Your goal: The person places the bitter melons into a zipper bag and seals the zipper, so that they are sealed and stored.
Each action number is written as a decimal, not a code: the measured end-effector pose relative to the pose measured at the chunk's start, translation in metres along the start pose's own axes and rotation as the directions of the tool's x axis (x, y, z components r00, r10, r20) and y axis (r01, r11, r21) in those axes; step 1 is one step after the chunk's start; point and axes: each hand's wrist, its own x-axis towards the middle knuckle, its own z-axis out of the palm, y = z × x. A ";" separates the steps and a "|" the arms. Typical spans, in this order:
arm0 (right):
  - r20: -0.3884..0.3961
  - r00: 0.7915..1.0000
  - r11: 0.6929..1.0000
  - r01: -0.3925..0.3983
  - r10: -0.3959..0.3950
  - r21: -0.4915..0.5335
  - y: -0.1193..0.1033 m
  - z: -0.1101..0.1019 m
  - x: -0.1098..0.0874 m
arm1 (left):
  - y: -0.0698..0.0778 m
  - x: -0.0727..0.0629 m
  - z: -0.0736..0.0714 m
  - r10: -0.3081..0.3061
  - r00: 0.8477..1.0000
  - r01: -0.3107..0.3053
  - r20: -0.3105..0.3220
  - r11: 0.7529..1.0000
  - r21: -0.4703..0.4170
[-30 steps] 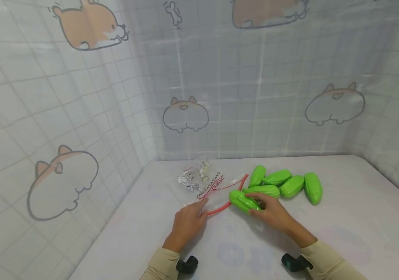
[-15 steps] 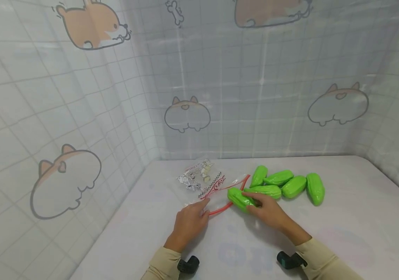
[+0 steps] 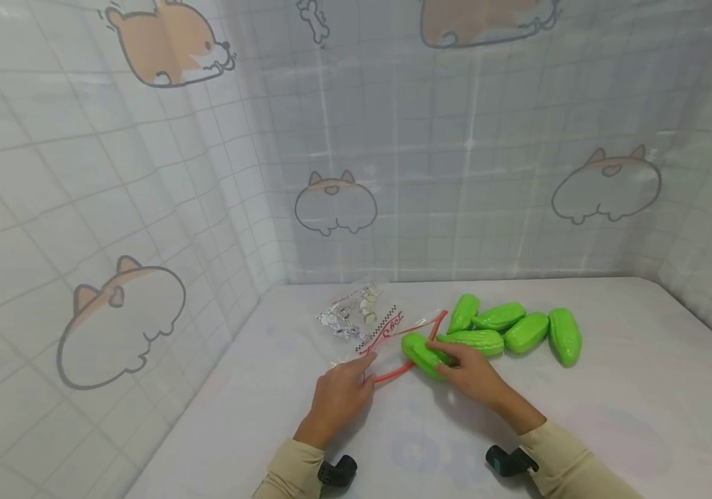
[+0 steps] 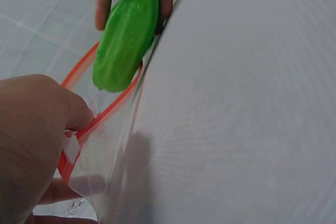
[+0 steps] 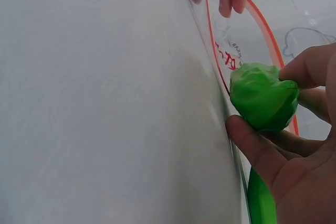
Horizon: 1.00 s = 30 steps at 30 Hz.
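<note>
A clear plastic zip bag [image 3: 346, 320] with a red-edged mouth and printed figures lies on the table. My left hand [image 3: 338, 396] pinches the near edge of its mouth; the left wrist view shows the red edge [image 4: 107, 113] spread into a gap. In my right hand [image 3: 477, 378] is a glossy, ribbed green toy vegetable [image 3: 418, 351], cucumber-like, held between thumb and fingers. Its blunt free end points left and overlaps the bag's mouth in the head view. From the right wrist, that toy vegetable [image 5: 260, 95] appears end-on, close over the red edge.
Several similar green vegetables [image 3: 527, 333] lie in a loose group right of the bag, one [image 3: 471, 341] right behind my right hand. The white table [image 3: 630, 388] is backed by a grid-patterned curtain [image 3: 443, 208] with cartoon dogs, which also hangs at both sides.
My right hand has moved slightly left with the green toy vegetable, bringing its end further over the bag's mouth. My left hand keeps its grip on the bag edge.
</note>
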 end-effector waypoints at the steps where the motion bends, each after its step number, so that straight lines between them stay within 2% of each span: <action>1: -0.001 1.000 1.000 0.001 -0.001 -0.004 -0.001 0.001 0.001 | 0.000 0.000 0.000 -0.004 1.000 0.004 0.003 1.000 0.000; 18: -0.019 0.998 0.997 -0.064 0.063 -0.052 -0.005 0.014 0.015 | 0.001 -0.002 -0.002 0.008 1.000 -0.008 0.001 1.000 0.007; 24: 0.006 0.999 0.996 -0.042 0.043 -0.080 -0.007 0.013 0.016 | 0.001 -0.001 -0.002 0.011 1.000 -0.011 -0.007 1.000 0.015; 30: 0.022 0.999 0.998 -0.029 0.031 -0.051 -0.006 0.013 0.016 | 0.001 -0.001 0.000 0.011 1.000 -0.011 -0.006 1.000 0.022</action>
